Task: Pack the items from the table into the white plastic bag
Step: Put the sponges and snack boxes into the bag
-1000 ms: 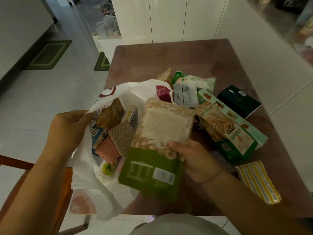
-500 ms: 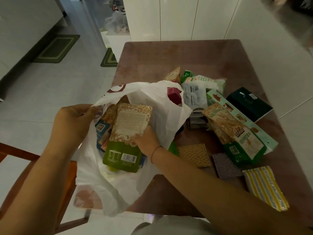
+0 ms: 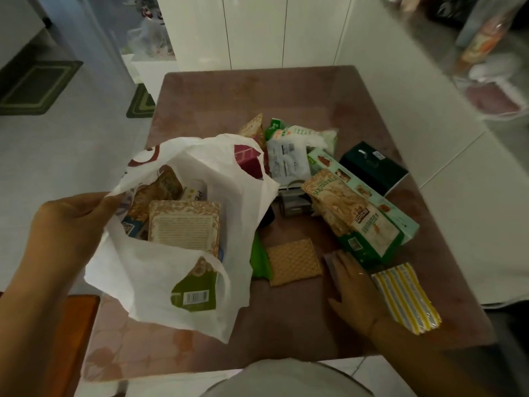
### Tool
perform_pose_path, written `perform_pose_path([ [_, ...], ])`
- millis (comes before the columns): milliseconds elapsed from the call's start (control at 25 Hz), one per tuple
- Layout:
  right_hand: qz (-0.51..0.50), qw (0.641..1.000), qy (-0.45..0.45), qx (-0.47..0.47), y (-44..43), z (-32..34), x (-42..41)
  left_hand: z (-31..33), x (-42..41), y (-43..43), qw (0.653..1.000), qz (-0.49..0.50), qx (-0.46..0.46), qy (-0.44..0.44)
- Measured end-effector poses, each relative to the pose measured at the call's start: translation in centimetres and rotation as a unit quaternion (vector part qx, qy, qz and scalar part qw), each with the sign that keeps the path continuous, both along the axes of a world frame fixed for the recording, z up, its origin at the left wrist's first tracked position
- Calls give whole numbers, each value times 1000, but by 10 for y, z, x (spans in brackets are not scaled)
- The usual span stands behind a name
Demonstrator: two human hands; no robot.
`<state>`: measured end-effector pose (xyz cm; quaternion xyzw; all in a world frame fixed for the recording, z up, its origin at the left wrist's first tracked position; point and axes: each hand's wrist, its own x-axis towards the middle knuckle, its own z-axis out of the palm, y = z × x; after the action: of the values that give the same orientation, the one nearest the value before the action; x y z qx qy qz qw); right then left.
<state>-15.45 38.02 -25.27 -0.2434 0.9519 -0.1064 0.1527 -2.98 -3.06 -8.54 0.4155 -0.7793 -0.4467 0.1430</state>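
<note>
Green floor mat point(image 3: 37, 87), white cabinet doors point(image 3: 257, 30), orange wooden chair point(image 3: 83, 316).

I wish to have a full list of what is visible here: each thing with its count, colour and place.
white plastic bag: one, white, left on the table, open
beige and green packet: one, inside the bag
waffle-pattern packet: one, tan, right of the bag
SQUIRRELS packet: one, beige and green, in front of the long box
long box: one, pale green, right of centre
dark box: one, dark green, far right
striped packet: one, yellow and silver, near right
table: one, pinkish brown
floor mats: two, green, left
left hand: pinches the bag's rim
right hand: flat, beside the striped packet
</note>
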Motion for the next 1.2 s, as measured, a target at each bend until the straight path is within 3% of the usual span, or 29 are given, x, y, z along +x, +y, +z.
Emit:
perform_pose_path([
  [80,21,999,28,21,12,-16,4,-6,-2,-5,1000,1,7,-1],
  [280,-29,987,149,-42,7,-43,-6,-13,-3,-12,1000,-3,7,6],
  [480,-35,980,165,-107,11,-44,-14,-6,-3,-5,1000,-5,6,3],
  [760,-1,930,264,-255,-37,-20,6,-6,-2,-2,1000,-20,-4,8],
  [840,55,939,250,-228,-59,-27,8,-7,-2,-2,1000,-22,-8,8],
  [960,137,968,198,-66,-68,-41,8,-4,-2,2,999,-19,-21,15],
  [1040,145,973,180,-7,-67,-42,0,-1,-3,7,999,-15,-27,19],
  [1200,172,962,207,-45,-67,-42,-15,3,-6,17,999,-6,-31,17],
])
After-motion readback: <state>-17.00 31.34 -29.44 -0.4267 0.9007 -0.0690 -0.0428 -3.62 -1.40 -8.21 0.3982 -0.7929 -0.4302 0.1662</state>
